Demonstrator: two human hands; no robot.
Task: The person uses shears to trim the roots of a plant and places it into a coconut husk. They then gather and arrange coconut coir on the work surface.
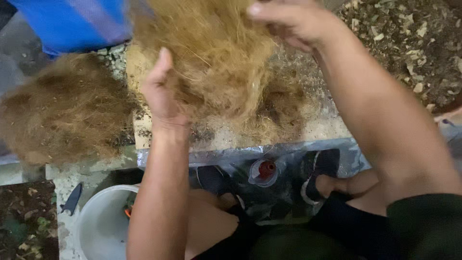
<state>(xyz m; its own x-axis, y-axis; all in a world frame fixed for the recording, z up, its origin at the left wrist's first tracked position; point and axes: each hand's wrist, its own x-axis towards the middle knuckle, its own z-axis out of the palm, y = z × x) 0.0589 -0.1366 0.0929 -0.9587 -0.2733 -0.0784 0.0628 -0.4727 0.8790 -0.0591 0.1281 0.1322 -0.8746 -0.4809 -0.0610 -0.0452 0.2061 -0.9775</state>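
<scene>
— What could go wrong here, starting from the left?

— That loose heap of brown fibre [65, 108] sits at the edge of the worktop [231, 137], with a white bucket [98, 226] just below it. My guess is a careless elbow would push strands over the side. There's also a small dark tool [72, 198] lying on the ledge near the bucket, easy to knock off

— And the big clump?

— The clump of golden fibre [216, 58] is held up above the worktop, between both hands. It looks tangled and crumbly; if it's pulled hard, I'd expect it to tear unevenly and shed more dust and bits onto the slab, where some already lies

— How are the hands set?

— The left hand [161, 89] is mostly open, palm pressed flat against the clump's left side, thumb up, fingers buried in the strands. The right hand [291, 21] is curled over the top right of the clump, fingers bent and pinching fibre

— Anything further right?

— A bed of soil with pale chips [409, 43]. Below the worktop, a red-capped bottle [265, 171] stands by the person's feet, where falling fibre could land
</scene>
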